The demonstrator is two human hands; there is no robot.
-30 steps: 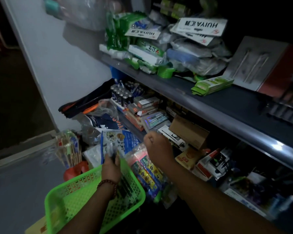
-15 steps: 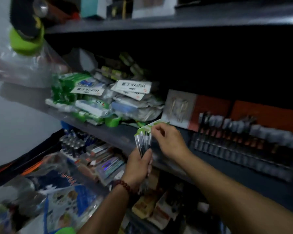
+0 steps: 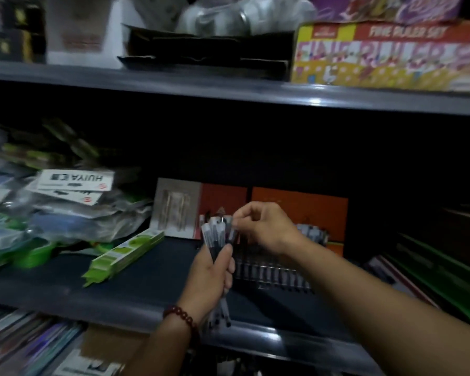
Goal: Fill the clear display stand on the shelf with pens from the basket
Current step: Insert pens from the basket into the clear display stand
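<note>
Only 1 camera, worn on the person's head, looks forward and slightly down into the shelving from close range. The middle shelf [image 3: 158,270] fills the centre and the upper shelf [image 3: 174,85] crosses the top. The left hand [image 3: 210,275], right hand [image 3: 266,229] and pens [image 3: 217,237] sit near mid-frame. The edges are blurred.

My left hand [image 3: 210,272] grips a bundle of pens [image 3: 217,236] upright, in front of the dark shelf [image 3: 152,270]. My right hand [image 3: 265,229], at one o'clock from the left, pinches the top of one pen in the bundle. The clear display stand [image 3: 272,272] is just behind, at three o'clock from my left hand, with rows of pens in it. Green flat boxes [image 3: 125,253] lie at nine o'clock.
</note>
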